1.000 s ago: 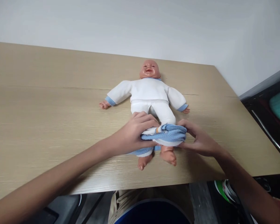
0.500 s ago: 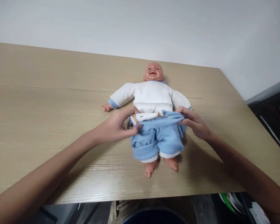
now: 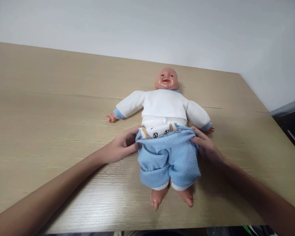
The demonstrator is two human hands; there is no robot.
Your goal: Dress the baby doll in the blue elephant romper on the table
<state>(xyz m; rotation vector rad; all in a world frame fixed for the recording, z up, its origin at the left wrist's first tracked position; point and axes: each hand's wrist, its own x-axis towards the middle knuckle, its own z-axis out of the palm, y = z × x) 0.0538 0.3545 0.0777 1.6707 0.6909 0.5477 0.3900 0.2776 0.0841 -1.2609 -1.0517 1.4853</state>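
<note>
A baby doll [image 3: 165,103] lies on its back, its head toward the wall and its bare feet toward me. It has a white top with blue cuffs. Light blue fleece pants [image 3: 184,164] cover its legs, the waistband folded over at the hips. A white flap printed with eyes [image 3: 157,131] shows along that waistband. At the left edge of the waistband, my left hand [image 3: 121,144] pinches the cloth between thumb and fingers. My right hand [image 3: 207,146] grips the opposite edge, with some fingertips hidden behind the fabric.
The doll rests on a light wooden table [image 3: 64,127], whose near edge runs along the bottom of the view. A pale wall [image 3: 137,29] stands behind it. Beyond the table's right side is a dark object [image 3: 291,127].
The doll and pants appear lower and larger in view. My left thumb has shifted from the front of the pants to the side edge. The doll's hand on the right now shows.
</note>
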